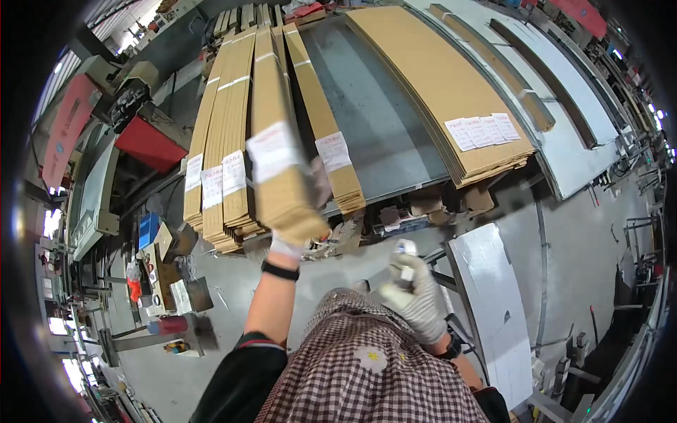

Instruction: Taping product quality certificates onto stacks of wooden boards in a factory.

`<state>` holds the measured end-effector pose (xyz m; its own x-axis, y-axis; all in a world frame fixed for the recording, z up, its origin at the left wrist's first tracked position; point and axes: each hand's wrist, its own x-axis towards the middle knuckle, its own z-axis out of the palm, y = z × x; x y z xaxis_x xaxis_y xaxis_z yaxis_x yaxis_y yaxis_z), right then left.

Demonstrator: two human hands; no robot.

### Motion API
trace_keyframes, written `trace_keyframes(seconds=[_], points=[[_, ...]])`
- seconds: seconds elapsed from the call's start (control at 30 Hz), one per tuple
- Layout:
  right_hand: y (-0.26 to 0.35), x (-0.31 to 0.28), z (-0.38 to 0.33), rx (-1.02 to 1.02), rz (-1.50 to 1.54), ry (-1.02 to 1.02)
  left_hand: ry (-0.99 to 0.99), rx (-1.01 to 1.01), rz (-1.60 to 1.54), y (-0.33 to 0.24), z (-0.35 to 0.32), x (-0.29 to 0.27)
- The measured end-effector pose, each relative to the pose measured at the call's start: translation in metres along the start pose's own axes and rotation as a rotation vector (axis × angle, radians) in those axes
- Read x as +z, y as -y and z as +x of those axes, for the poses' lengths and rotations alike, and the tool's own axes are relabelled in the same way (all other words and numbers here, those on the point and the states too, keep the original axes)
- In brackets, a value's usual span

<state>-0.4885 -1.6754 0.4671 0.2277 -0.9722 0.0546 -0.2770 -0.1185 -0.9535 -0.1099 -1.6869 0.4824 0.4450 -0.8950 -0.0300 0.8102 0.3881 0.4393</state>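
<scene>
My left hand, in a white glove, is at the near end of a long narrow bundle of folded cardboard. The fingers reach under that end, which is raised and blurred by motion. A white paper label lies on its top, and a white strap goes round it farther back. My right hand, in a striped pale glove, is closed round a small white and grey object held over the floor. Its exact kind is hidden by the fingers.
More strapped cardboard bundles lie left of the raised one, and a single one to its right. A wide cardboard stack rests on the grey table. A white panel stands at my right. A red machine part is far left.
</scene>
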Motion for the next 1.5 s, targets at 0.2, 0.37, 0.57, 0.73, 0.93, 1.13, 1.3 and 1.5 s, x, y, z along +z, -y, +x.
trace_keyframes(seconds=[0.2,0.37,0.57,0.73,0.93,1.13,1.3,1.5], points=[[-0.060,-0.073,0.042,0.224,0.301,-0.326,-0.616,-0.081,-0.280,0.037,-0.109,-0.107],[-0.221,-0.254,0.037,0.499,-0.160,-0.342,-0.654,-0.353,0.055,0.142,-0.089,-0.060],[-0.371,-0.344,0.011,0.881,-0.363,0.123,-0.007,-0.106,0.928,0.253,0.043,0.059],[-0.409,-0.378,0.013,0.849,-0.614,0.209,0.598,0.576,2.001,0.312,0.163,0.119],[-0.348,-0.364,0.053,0.950,-0.476,0.032,0.853,0.486,2.406,0.370,0.250,0.141],[-0.169,-0.227,0.196,0.398,0.294,-0.463,0.787,0.496,2.361,0.326,0.218,0.112],[-0.121,-0.087,0.293,0.495,0.517,-0.245,0.547,0.371,2.065,0.300,0.198,0.089],[-0.137,-0.031,0.329,0.772,0.957,-0.139,-0.315,-0.261,0.648,0.330,0.209,0.074]])
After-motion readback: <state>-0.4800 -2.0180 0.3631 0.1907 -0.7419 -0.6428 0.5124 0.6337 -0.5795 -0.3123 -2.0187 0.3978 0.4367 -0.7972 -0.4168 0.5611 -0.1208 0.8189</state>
